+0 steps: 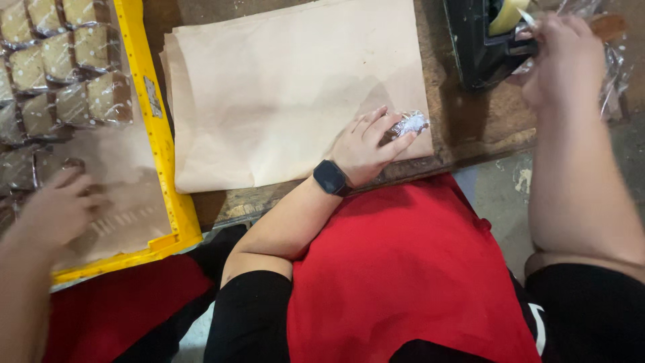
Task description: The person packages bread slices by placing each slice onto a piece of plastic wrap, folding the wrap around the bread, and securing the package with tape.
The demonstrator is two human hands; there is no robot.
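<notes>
My left hand, with a black watch on the wrist, rests on a stack of brown paper sheets and grips a small brown block wrapped in clear plastic at the stack's right edge. My right hand is raised at the upper right against a black tape dispenser. Its fingertips pinch the end of the tape strip by the yellowish roll. Crinkled clear plastic shows behind that hand.
A yellow crate at the left holds rows of wrapped brown blocks on paper. Another person's hand reaches into it from the lower left. The wooden table edge runs just above my red apron.
</notes>
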